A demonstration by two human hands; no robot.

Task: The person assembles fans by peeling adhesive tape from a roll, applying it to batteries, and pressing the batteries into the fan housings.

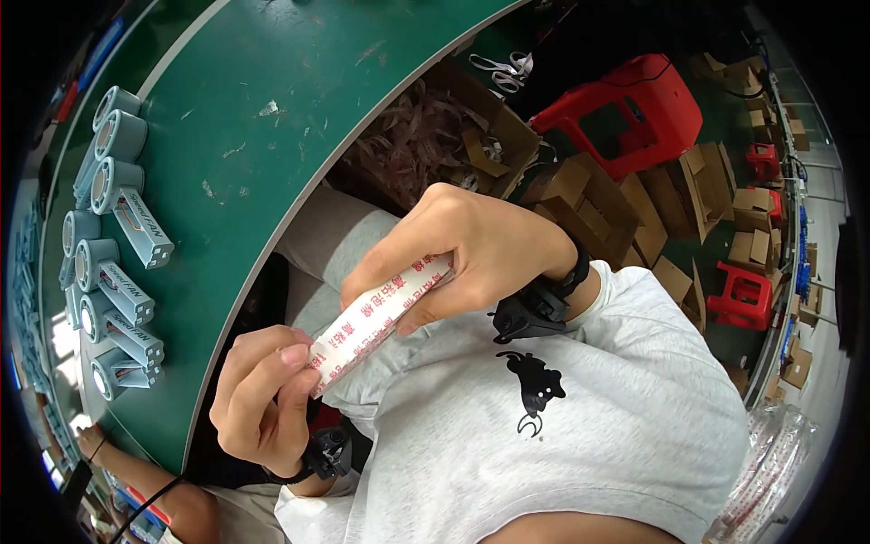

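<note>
Green table (272, 118) carries light-blue fans (142, 228) at left; left hand (256, 399) and right hand (480, 238) are clamped on white-and-red strip (370, 319).

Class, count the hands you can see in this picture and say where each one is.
3: the left hand and right hand, both on the white strip, and another person's hand at the lower left. More may be hidden.

Matt, smooth, paper-like tape (370, 321)
</note>
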